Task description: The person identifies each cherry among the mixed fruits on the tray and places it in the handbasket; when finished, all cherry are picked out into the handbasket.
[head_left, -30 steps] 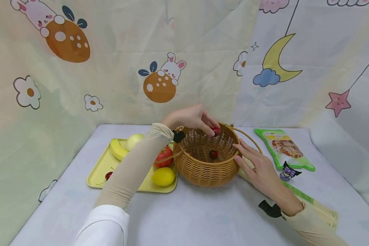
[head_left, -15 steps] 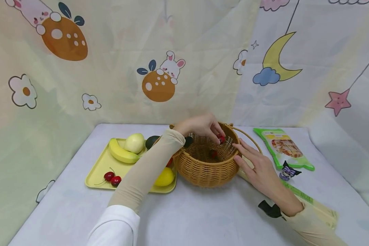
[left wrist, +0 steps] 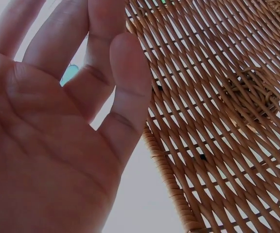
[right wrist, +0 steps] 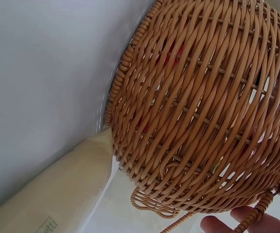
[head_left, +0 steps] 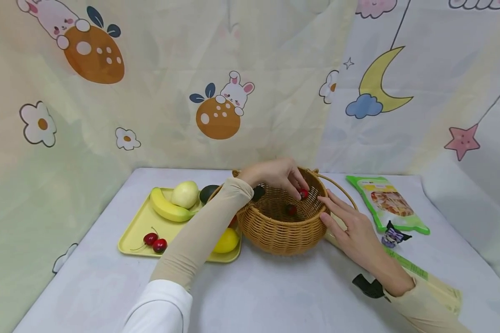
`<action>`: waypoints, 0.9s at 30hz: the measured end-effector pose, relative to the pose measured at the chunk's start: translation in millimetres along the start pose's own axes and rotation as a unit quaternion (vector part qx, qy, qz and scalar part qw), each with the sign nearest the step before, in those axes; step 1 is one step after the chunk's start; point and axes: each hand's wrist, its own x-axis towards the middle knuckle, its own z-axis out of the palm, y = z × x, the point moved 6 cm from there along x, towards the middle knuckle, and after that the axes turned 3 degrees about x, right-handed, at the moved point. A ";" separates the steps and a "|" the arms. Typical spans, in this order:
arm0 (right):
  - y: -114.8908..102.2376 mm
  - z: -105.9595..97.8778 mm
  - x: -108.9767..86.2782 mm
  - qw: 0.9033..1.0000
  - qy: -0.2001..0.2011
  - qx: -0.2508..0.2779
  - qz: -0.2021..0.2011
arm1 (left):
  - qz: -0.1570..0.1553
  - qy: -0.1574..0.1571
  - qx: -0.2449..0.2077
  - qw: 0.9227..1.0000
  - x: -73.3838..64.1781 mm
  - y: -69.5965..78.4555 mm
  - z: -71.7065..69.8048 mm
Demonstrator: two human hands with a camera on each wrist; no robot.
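Note:
In the head view my left hand (head_left: 277, 175) reaches over the rim of a round wicker basket (head_left: 281, 238) and pinches a small red cherry (head_left: 303, 194) inside its opening. Another cherry (head_left: 291, 209) lies at the bottom of the basket. My right hand (head_left: 354, 233) holds the basket's right rim, fingertips on the edge close to the handle. In the left wrist view the left palm (left wrist: 47, 145) faces the camera beside the woven wall (left wrist: 213, 111); the cherry is hidden there. Fingers (right wrist: 266, 223) of the right hand show at the basket's edge in the right wrist view.
Left of the basket, a yellow tray (head_left: 127, 243) bears a banana (head_left: 171, 212), a pale round fruit (head_left: 185, 194), a dark oval fruit (head_left: 207, 193), two cherries (head_left: 155, 242) and a lemon (head_left: 226, 241). At right lie a green package (head_left: 389, 203), a small figurine (head_left: 393, 235) and a long packet (head_left: 437, 286).
My left hand has moved right and lower into the basket with the cherry, uncovering more of the tray. The right hand stays at the rim.

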 end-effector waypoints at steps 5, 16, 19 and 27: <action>0.7 0.1 -0.4 1.000 0.003 -0.003 -0.003 | -0.001 0.000 -0.012 1.000 0.4 -0.5 0.8; 0.1 0.4 0.3 1.000 0.009 -0.002 -0.010 | 0.006 0.003 -0.012 1.000 0.6 -1.2 1.3; 0.3 0.3 0.3 1.000 0.009 -0.002 -0.011 | 0.008 0.005 0.001 1.000 0.9 -0.9 1.1; 0.9 0.1 -0.4 1.000 0.010 -0.004 -0.010 | -0.010 -0.005 0.011 1.000 1.2 -0.6 3.2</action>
